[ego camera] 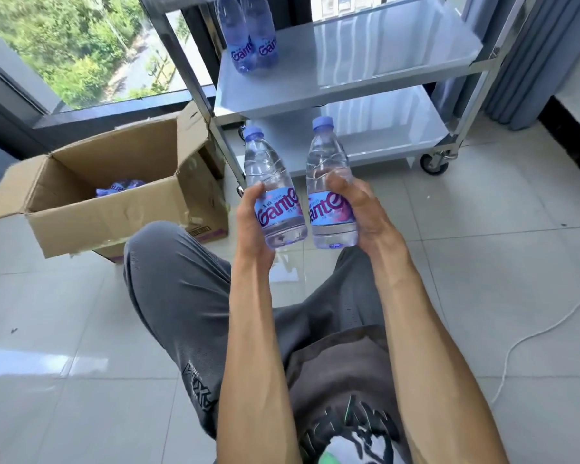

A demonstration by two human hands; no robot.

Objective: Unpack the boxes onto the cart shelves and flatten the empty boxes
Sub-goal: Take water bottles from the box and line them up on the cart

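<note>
1. Two water bottles are in hand, both upright with caps up, long axes near vertical: the left bottle (pixel 275 192) and the right bottle (pixel 330 189), side by side just apart.
2. The left hand (pixel 252 222) wraps one, the right hand (pixel 359 212) the other, each gripping at the label, forearms stretched forward.
3. The cart's middle shelf (pixel 365 61) lies ahead and above, two shelved bottles (pixel 250 38) at its left; the right hand looks nearer its bare part.
4. The cardboard box (pixel 114 195) sits left, open, some bottles left inside.

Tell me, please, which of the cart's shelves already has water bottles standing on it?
The middle shelf: two bottles stand at its left end, while the bottom shelf shows none.
</note>
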